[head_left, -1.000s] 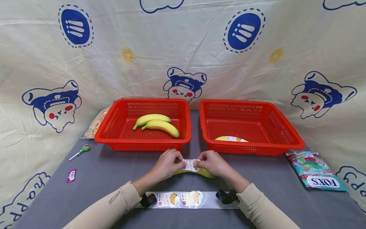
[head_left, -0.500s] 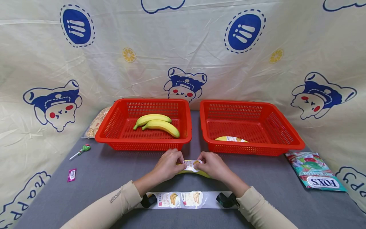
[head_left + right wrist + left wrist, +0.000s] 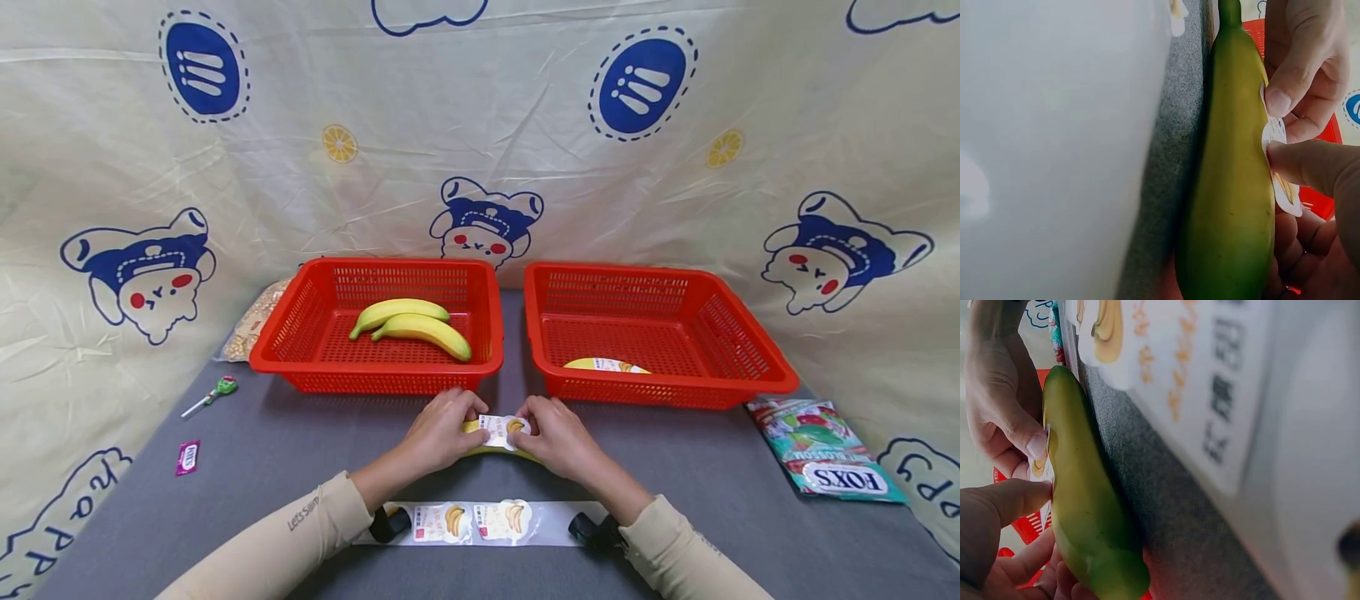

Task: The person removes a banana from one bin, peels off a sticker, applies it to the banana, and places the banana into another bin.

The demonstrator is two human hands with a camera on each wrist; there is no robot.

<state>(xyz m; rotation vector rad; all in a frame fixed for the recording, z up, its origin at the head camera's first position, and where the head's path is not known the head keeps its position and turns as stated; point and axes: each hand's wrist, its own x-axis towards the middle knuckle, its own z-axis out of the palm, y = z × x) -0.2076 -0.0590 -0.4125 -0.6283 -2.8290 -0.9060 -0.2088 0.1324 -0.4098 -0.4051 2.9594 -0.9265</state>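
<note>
A yellow-green banana (image 3: 476, 451) lies on the grey table in front of the two red baskets. A white sticker (image 3: 501, 430) with a banana picture sits on its top side. My left hand (image 3: 468, 421) pinches the sticker's left end and my right hand (image 3: 525, 422) pinches its right end, thumbs pressing it against the peel. In the left wrist view the banana (image 3: 1085, 506) runs lengthwise with the sticker (image 3: 1041, 465) between both thumbs. The right wrist view shows the banana (image 3: 1235, 187) and the sticker (image 3: 1282, 181) under the fingertips. A backing strip (image 3: 480, 523) with two more stickers lies between my forearms.
The left red basket (image 3: 300, 367) holds two bananas (image 3: 412, 325). In the right basket (image 3: 675, 392) lies one stickered banana (image 3: 606, 364). A FOX'S candy bag (image 3: 825, 458) lies at the right. A lollipop (image 3: 213, 393), a pink packet (image 3: 187, 457) and a snack bag (image 3: 251, 329) are at the left.
Both hands have brought the sticker down onto the banana and shifted slightly away from me. The sticker now lies flatter against the peel.
</note>
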